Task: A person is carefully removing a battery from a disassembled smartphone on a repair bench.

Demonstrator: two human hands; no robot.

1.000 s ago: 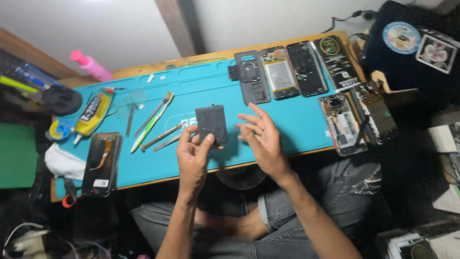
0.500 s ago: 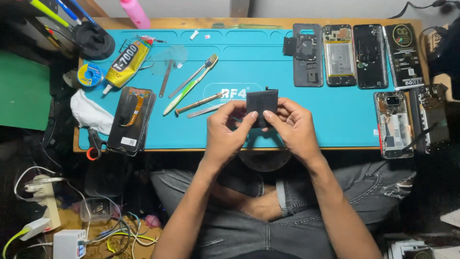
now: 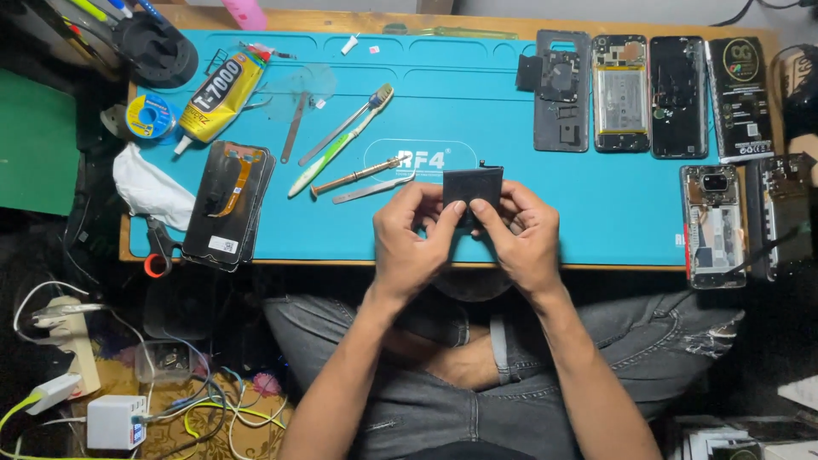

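A small black rectangular phone battery (image 3: 473, 184) is held above the front edge of the blue work mat (image 3: 477, 102). My left hand (image 3: 415, 238) grips its left lower side and my right hand (image 3: 518, 237) grips its right lower side, thumbs meeting on its face. Metal tweezers (image 3: 373, 189) and a brass-handled tool (image 3: 354, 177) lie just left of my hands. A green toothbrush (image 3: 341, 141) lies further left.
Several opened phones and back covers (image 3: 619, 92) line the mat's far right. A phone screen with flex cable (image 3: 227, 203), a glue tube (image 3: 218, 95), a solder reel (image 3: 148, 114) and a white cloth (image 3: 153, 189) sit left. Cables and a power strip (image 3: 68, 341) lie on the floor.
A second ago my right hand was open beside the battery; both hands now grip it. The view has tilted down, with the mat squarer in frame.
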